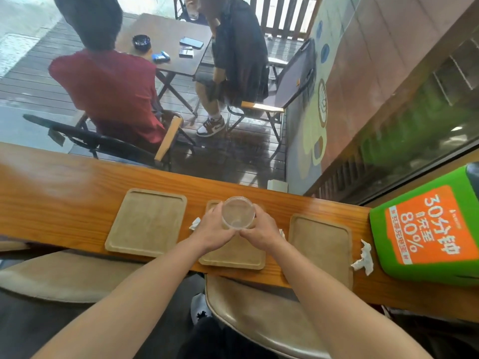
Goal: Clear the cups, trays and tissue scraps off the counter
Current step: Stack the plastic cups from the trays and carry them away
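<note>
Both hands, left hand and right hand, have fingers clamped round the clear cup, so I'd lift straight up, keeping it level over the middle tray.

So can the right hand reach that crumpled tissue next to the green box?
Probably yes, but not right now. The right hand and left hand are both wrapped around the clear cup. Nothing blocks the way across the right tray to the tissue.
</note>
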`<state>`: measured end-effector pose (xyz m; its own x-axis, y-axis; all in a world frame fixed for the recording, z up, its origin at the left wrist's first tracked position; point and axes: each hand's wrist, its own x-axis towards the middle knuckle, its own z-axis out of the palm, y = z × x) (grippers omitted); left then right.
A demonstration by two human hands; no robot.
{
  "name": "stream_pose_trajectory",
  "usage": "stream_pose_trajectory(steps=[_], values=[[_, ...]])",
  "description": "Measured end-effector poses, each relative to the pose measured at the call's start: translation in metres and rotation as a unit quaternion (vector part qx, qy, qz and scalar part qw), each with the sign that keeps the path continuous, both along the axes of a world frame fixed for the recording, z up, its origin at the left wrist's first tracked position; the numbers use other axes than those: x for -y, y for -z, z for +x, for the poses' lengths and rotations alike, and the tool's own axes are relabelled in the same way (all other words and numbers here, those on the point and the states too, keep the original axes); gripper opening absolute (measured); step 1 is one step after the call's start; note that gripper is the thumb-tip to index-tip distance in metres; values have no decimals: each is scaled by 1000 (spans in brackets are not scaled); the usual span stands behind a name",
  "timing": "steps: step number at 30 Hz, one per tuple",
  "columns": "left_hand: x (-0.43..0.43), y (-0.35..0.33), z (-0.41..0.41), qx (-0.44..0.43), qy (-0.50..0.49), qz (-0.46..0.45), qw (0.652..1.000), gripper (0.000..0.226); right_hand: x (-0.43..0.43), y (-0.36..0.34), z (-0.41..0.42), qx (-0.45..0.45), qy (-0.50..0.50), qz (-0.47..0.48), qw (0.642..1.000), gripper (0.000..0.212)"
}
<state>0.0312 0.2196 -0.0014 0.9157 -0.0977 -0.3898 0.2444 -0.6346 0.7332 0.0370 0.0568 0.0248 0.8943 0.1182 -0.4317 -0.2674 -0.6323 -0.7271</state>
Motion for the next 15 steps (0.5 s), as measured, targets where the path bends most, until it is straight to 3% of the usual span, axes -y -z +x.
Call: stream_pose_trajectory(steps=[7,15], values=[[0,-1,0,-14,-25,-7,1000,62,1,4,6,-26,7,1,1000,66],[6,-46,19,16,15,16,1000,57,15,-34,12,-42,44,6,998,66]])
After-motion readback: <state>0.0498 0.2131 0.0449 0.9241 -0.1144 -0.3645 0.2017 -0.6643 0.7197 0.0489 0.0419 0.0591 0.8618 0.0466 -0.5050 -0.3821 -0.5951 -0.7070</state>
